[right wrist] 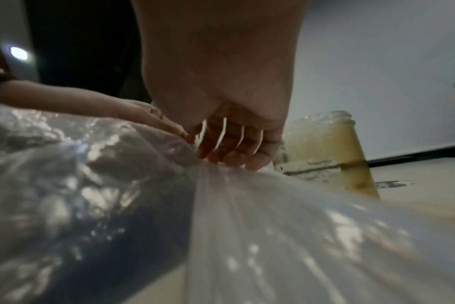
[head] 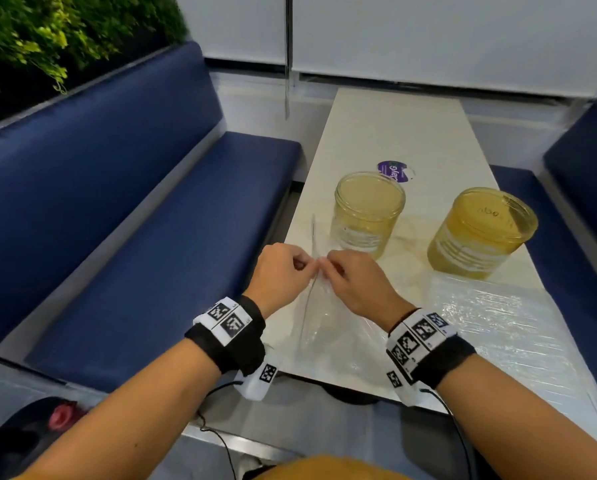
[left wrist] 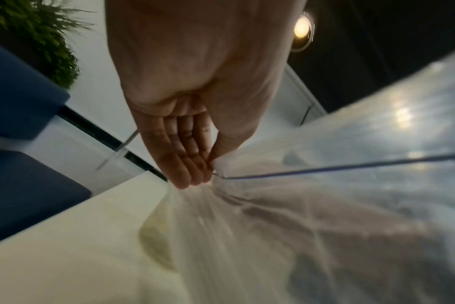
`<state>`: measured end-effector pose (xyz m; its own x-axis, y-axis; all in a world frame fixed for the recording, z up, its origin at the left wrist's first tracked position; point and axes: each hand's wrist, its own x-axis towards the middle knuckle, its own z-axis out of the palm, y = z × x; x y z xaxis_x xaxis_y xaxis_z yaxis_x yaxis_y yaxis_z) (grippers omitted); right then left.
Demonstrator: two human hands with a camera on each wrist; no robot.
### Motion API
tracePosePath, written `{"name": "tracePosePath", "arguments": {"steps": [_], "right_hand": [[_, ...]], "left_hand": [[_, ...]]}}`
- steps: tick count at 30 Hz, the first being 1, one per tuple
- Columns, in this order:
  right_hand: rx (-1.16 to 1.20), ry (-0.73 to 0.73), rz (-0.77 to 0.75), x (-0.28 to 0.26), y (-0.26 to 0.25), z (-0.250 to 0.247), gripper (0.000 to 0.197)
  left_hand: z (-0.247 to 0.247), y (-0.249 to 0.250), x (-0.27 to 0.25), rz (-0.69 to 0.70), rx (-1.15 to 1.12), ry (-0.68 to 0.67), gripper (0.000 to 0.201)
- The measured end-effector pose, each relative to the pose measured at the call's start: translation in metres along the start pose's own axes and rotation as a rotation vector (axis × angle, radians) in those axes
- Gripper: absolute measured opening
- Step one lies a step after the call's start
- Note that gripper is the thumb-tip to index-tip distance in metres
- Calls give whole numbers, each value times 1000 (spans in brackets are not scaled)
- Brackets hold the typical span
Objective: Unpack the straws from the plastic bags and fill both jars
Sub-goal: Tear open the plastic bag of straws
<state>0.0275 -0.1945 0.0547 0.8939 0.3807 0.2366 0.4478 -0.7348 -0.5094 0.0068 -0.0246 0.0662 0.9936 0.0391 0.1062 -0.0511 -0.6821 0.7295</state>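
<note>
Both hands meet over the near left part of the white table (head: 387, 133). My left hand (head: 309, 266) and right hand (head: 331, 268) each pinch the top edge of a clear plastic bag (head: 324, 327) that lies on the table. The left wrist view shows thumb and fingers (left wrist: 195, 164) pinching the film of the bag (left wrist: 273, 216). In the right wrist view the right fingers (right wrist: 229, 152) curl onto the bag (right wrist: 247, 216). A second bag of clear straws (head: 497, 323) lies at the near right. Two yellowish glass jars (head: 368, 213) (head: 482, 233) stand upright just beyond the hands.
Blue cushioned benches run along the left (head: 151, 237) and right (head: 584, 202) of the table. A purple sticker (head: 394, 171) sits behind the left jar. A thin cord (head: 286, 64) hangs at the far end. A dark object with a red part (head: 54, 420) lies at the lower left.
</note>
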Motion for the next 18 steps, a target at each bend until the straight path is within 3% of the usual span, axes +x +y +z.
{"name": "tracePosePath", "arguments": {"steps": [3,8,18], "right_hand": [[85,52,-27,-1,-17,-23,40],[402,157,130,4,-23,-48,35],[783,72,239,-13,-24,-77,27]], "left_hand": [[-10,26,-1,21,-206,-4,19],[-19,60,-2,-3,-503,-49,18],[-14,74,-5,-135,-806,-206,20]]}}
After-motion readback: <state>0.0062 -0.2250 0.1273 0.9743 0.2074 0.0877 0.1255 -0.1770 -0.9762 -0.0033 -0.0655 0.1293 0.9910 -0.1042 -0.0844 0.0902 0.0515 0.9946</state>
